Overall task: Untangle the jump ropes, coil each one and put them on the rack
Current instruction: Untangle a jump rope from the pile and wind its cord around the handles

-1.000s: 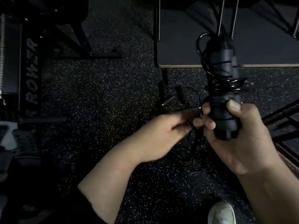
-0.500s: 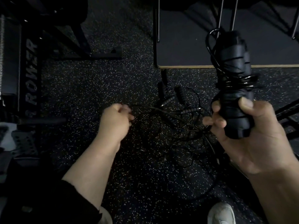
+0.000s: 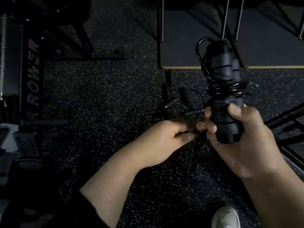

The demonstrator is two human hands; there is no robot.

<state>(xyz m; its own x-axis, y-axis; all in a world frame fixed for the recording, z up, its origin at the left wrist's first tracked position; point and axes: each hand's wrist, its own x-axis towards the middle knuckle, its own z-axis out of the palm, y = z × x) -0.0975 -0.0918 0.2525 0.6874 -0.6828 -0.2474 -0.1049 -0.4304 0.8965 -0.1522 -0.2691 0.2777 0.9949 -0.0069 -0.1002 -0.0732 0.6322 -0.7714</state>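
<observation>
My right hand (image 3: 243,142) grips a pair of thick black jump rope handles (image 3: 223,96) held upright, with glossy black cord wound several times around their middle. My left hand (image 3: 161,142) sits just left of it and pinches a thin black cord that hangs down from the bundle. On the speckled floor behind the hands lies a tangle of thin ropes (image 3: 179,104) with several slim ribbed handles pointing different ways. The rack is hard to make out in the dark.
A dark platform with a pale wooden edge (image 3: 181,67) and thin metal rods (image 3: 224,18) stands at the back right. A rowing machine (image 3: 32,79) fills the left side. Black metal bars (image 3: 283,119) run along the right. A white shoe (image 3: 225,218) shows at the bottom.
My left hand pulled cord out to the left, then came back to the right hand and pinches the cord beside it. The bundle shifted slightly right, then back left.
</observation>
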